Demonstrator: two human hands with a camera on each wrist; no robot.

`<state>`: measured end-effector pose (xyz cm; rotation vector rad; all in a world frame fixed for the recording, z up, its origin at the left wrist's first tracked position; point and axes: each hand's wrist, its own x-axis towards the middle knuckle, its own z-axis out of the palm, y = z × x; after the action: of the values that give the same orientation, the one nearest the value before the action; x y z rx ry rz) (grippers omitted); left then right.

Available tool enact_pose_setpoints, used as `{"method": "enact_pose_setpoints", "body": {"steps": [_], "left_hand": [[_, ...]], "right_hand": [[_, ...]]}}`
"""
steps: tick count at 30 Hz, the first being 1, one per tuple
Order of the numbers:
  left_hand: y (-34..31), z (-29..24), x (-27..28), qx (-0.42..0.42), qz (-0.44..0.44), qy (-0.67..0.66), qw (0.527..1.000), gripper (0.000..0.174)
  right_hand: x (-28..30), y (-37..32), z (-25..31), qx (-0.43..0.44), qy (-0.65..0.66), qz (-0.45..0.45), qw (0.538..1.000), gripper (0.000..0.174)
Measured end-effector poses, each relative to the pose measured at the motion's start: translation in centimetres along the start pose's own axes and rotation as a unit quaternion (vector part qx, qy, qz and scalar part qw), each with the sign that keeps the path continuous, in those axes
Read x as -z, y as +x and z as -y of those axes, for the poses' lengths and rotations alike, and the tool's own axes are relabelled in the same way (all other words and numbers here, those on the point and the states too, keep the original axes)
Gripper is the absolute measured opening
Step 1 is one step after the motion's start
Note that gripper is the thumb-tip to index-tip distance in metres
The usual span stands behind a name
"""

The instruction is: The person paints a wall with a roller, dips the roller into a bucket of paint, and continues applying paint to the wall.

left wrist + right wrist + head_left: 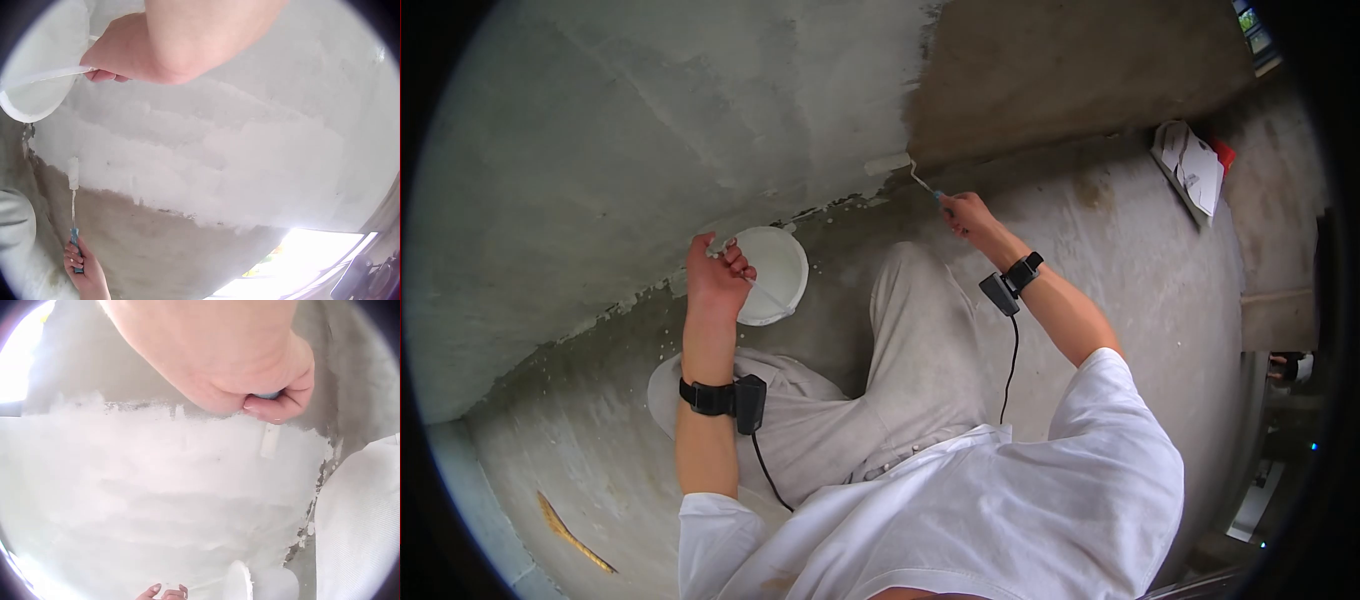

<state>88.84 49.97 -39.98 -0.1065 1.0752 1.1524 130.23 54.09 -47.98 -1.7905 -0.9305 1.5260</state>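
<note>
The right hand [970, 217] grips the blue handle [75, 240] of a small paint roller. Its white roller head [888, 164] lies against the wall where pale coating meets bare brown surface, near the wall's foot. In the right wrist view the fingers curl round the handle, and the roller head [270, 440] shows just below them. The left hand [718, 275] holds the thin handle of a white bucket [785, 270] with curled fingers, and the bucket hangs tilted beside it. Pale liquid seems to be inside the bucket.
Coated wall [700, 90] spreads to the left, bare brown wall [1060, 80] to the right. White splashes dot the floor along the wall's foot. A white and red bag [1190, 165] lies at the right; a yellowish stick-like object [570, 532] at lower left. The person's bent knees are close by.
</note>
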Motion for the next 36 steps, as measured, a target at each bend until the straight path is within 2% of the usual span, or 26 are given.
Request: {"method": "enact_pose_setpoints", "body": {"steps": [7,11,13,19,26,29,31,36], "left_hand": [[0.2,0.2,0.2,-0.016,-0.002,-0.001,1.000,0.026],[0.2,0.2,0.2,-0.019,-0.005,-0.001,1.000,0.026],[0.2,0.2,0.1,-0.017,-0.007,-0.002,1.000,0.026],[0.0,0.1,0.2,-0.006,0.006,-0.010,1.000,0.026],[0.2,-0.1,0.4,0.006,0.012,-0.009,1.000,0.026],[0.2,0.1,0.3,0.003,0.017,-0.007,1.000,0.025],[0.2,0.0,0.4,-0.006,0.012,-0.003,1.000,0.029],[0.2,0.1,0.2,-0.011,0.008,0.006,1.000,0.026]], "right_hand": [[-0.8,5.2,-3.6,-0.032,0.050,-0.045,0.997,0.029],[-1.6,7.7,-5.6,-0.025,0.059,-0.040,0.997,0.029],[-2.2,9.3,-6.5,-0.041,0.059,-0.080,0.994,0.028],[-2.5,10.7,-7.5,-0.046,0.029,-0.071,0.996,0.026],[-1.9,6.3,-5.1,-0.020,0.055,-0.080,0.995,0.025],[-0.1,3.3,-2.9,-0.017,0.052,-0.065,0.996,0.024],[0.9,1.0,-1.3,0.000,0.073,-0.019,0.997,0.024],[2.0,-4.8,2.2,0.043,0.085,-0.024,0.995,0.025]]}}
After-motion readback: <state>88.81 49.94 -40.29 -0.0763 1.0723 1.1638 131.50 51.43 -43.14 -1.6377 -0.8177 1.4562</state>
